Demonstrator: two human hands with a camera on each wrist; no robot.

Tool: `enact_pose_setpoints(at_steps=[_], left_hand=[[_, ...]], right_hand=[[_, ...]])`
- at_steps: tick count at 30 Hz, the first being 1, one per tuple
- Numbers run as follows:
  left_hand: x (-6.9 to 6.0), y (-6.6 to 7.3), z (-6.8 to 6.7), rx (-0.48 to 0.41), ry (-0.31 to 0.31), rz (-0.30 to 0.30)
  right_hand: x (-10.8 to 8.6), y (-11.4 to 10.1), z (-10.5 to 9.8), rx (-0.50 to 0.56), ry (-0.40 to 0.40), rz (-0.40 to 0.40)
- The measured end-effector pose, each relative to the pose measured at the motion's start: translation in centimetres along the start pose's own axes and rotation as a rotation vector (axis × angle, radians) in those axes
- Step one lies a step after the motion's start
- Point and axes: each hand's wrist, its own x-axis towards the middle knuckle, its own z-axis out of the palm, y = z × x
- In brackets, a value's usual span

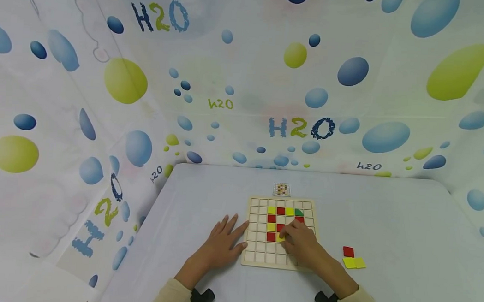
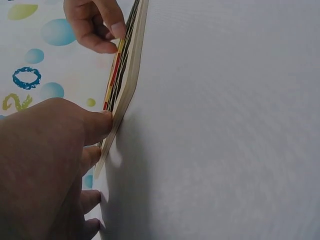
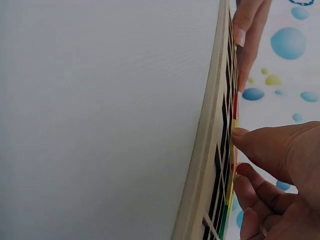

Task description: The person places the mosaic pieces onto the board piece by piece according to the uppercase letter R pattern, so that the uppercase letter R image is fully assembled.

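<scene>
A wooden grid board holds red, yellow and green tiles in some squares. My left hand, fingers spread, rests at the board's left edge; in the left wrist view this hand has its thumb on the rim. Over the middle of the grid, my right hand pinches a yellow tile lying low at the board's surface, beside a red tile. The right wrist view shows that hand with thumb and curled fingers at the tile row. My palm hides several squares on the right.
A small printed pattern card lies behind the board. To the right, a loose red tile and two yellow tiles lie on the white table. A patterned curtain hangs behind and at the sides.
</scene>
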Motion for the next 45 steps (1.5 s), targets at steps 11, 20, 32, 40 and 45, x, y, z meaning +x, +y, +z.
enact_pose_setpoints(at_steps=[11,20,32,40,45], left_hand=[[0.3,0.1,0.2,0.026,-0.007,0.0],[0.1,-0.2,0.2,0.017,0.012,0.012],[0.2,-0.5,0.3,0.011,0.014,0.036],[0.2,-0.5,0.3,0.0,0.016,0.031],[0.2,-0.4,0.3,0.0,0.012,0.028]], right_hand=[[-5.6,5.2,-4.8,-0.032,0.0,0.157],[-7.7,11.0,-7.8,-0.068,0.048,0.286],[-9.0,12.2,-9.2,0.072,-0.077,0.329],[-10.2,12.1,-9.4,0.102,-0.152,0.299],[-10.6,12.4,-8.9,0.085,-0.112,0.274]])
